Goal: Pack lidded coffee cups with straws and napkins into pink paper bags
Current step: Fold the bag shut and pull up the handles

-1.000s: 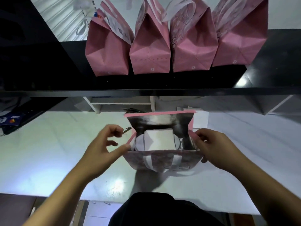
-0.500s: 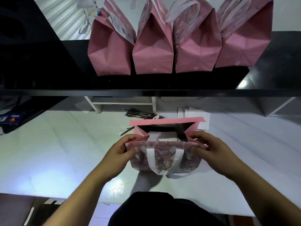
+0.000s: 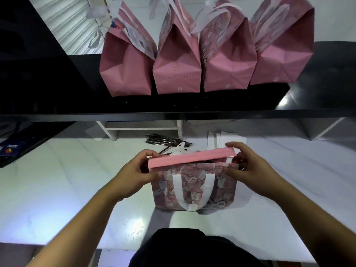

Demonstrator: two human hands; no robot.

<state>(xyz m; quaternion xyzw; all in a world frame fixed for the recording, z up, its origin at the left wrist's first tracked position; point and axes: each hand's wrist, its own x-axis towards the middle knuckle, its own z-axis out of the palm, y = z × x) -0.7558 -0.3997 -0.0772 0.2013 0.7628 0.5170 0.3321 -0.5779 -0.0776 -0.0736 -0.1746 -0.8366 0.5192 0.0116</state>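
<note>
A pink paper bag with a printed front and white handles stands on the white table in front of me. Its top edges are pressed together into a narrow pink band, and the contents are hidden. My left hand pinches the left end of the bag's top. My right hand pinches the right end, fingers over the far edge. Behind the bag lie black straws and white napkins.
Several closed pink bags stand in a row on a black shelf above the table. A white rack sits under the shelf. A dark device lies at the left edge.
The bag was open with a white lid and napkin visible inside. Both hands have brought the front and back edges together, so the mouth is closed flat now.
</note>
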